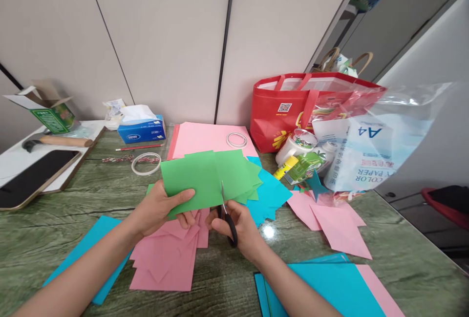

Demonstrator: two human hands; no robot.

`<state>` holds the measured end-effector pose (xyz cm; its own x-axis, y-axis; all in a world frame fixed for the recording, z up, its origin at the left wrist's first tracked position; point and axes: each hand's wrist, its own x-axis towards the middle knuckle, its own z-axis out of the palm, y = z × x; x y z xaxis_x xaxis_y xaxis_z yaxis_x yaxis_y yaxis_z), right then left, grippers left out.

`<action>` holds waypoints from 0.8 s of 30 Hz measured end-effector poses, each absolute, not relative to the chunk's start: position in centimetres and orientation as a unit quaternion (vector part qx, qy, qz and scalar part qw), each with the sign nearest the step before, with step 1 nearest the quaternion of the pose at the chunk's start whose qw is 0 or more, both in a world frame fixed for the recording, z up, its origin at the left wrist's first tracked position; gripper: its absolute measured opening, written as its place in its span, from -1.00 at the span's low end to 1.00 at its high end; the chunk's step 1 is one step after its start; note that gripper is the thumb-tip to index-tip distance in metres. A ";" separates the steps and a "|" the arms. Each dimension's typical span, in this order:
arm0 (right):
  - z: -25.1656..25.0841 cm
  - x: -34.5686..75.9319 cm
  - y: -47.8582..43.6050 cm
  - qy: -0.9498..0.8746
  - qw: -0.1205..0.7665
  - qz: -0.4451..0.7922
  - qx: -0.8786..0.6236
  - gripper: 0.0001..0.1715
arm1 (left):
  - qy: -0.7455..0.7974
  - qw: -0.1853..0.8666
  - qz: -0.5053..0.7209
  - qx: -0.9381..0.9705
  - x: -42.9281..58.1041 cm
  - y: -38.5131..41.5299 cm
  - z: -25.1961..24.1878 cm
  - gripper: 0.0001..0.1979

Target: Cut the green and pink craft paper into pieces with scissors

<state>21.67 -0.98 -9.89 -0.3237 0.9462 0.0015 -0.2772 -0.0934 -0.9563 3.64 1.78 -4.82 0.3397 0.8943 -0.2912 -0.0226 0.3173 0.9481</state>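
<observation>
My left hand [161, 209] grips the left edge of a stack of green paper sheets [208, 178], thumb on top, holding it above the table. My right hand [238, 224] is closed round the black handles of a pair of scissors [226, 212]. The blades point up into the lower edge of the green paper, near its middle. Under both hands lies a heap of cut pink paper pieces [168, 258]. Cut teal pieces [269, 195] lie just right of the green stack.
A large pink sheet [205, 138] with a tape roll [236, 139] lies behind. A red bag [293, 107], plastic A4 paper pack [366, 151], glue stick [286, 166], tissue box [141, 129], another tape ring [146, 163], teal sheets [84, 248] and a dark tablet [32, 175] surround the hands.
</observation>
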 end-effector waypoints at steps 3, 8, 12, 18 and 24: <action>-9.9 21.6 -1.0 -0.488 0.471 0.646 -0.350 -0.61 | 0.454 0.664 0.345 0.483 3.5 1.9 -5.2 -0.79; -9.9 21.6 -1.1 -0.488 0.473 0.640 -0.358 -0.62 | 0.442 0.663 0.348 0.494 3.3 1.9 -5.5 -0.81; -10.0 21.5 -1.0 -0.491 0.476 0.630 -0.368 -0.63 | 0.448 0.668 0.338 0.489 3.4 1.8 -5.3 -0.79; -10.4 21.4 -1.0 -0.489 0.491 0.624 -0.361 -0.66 | 0.443 0.676 0.340 0.481 3.5 1.8 -5.0 -0.79; -10.7 21.4 -1.1 -0.490 0.488 0.615 -0.378 -0.69 | 0.438 0.684 0.338 0.476 3.5 1.9 -5.1 -0.80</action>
